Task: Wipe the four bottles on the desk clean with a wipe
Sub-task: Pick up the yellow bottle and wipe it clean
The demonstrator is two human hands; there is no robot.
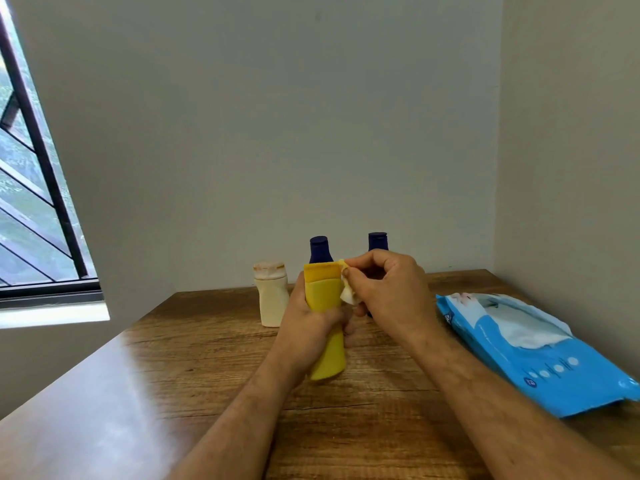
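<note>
Yellow bottle (pixel 325 320) was held at centre frame above the bench (pixel 207 358), long axis upright and slightly tilted, gripped mid-body by the left hand (pixel 306 323); the right hand (pixel 384 292), nearer its cap, pinched a wipe (pixel 348 294) against the upper right side.

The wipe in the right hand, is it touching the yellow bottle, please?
Touching. The head view shows the wipe, pinched by the right hand, pressed against the upper side of the yellow bottle.

A barred window (pixel 31 188) sits at the left in the plain grey wall (pixel 277 116) behind the desk.
</note>
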